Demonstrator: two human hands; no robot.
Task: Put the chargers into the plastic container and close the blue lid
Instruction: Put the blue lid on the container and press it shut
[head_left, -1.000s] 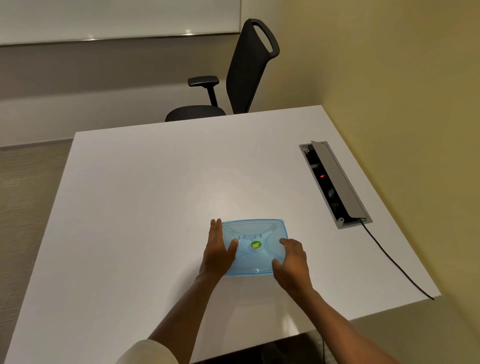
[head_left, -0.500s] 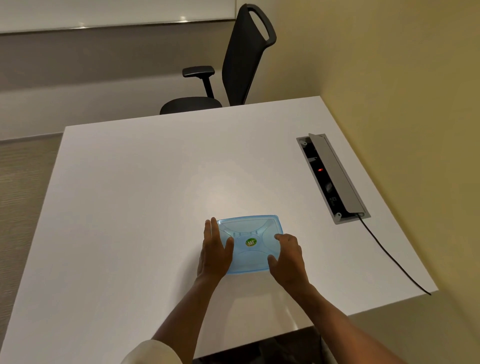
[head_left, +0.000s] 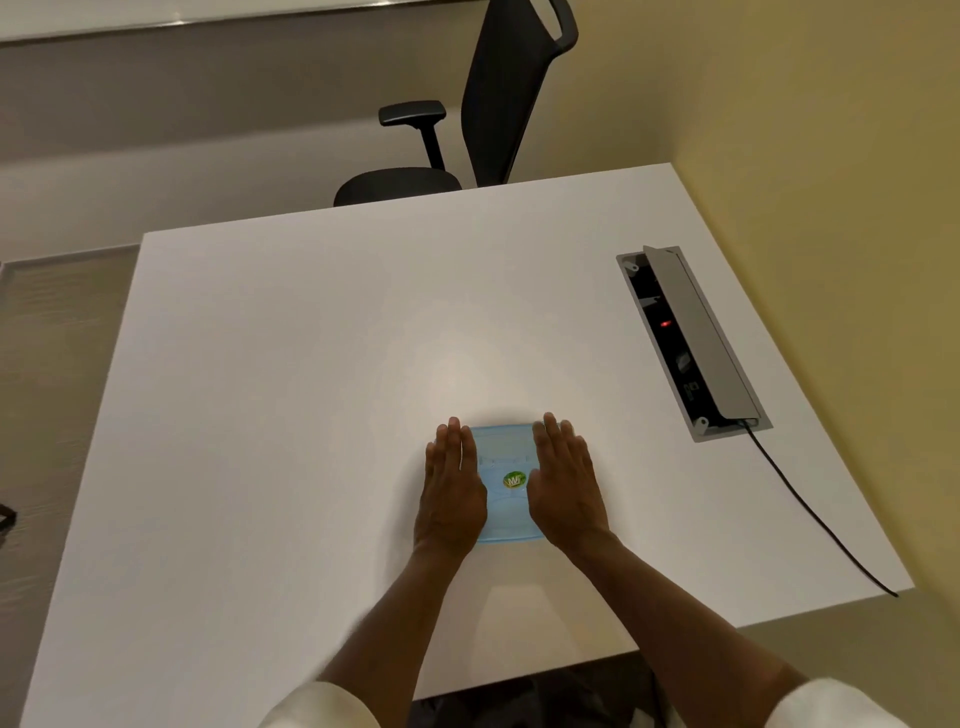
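blue lid (head_left: 506, 483) sits on top of the plastic container, which is almost wholly hidden beneath it, on a large white table (head_left: 291, 395) that fills most of the head view. the lid lies toward the near edge of the table, a little right of its middle. beyond the far edge of the table stands a black office chair (head_left: 511, 98) with one armrest showing. set into the table, well to the right of the lid, is a long grey power socket box (head_left: 693, 340) with its flap raised and a small red light inside. a black cable (head_left: 815, 512) runs from the near end of that box across the table and off its right edge. both bare forearms reach in from the near edge of the table, with pale sleeves at the bottom. the left hand (head_left: 452, 491) lies flat, fingers straight and together, palm down over the left side of the lid. the right hand (head_left: 566, 488) lies flat the same way over the lid's right side. neither hand grips anything. between the hands, a small round green and yellow sticker (head_left: 514, 480) shows on the lid.
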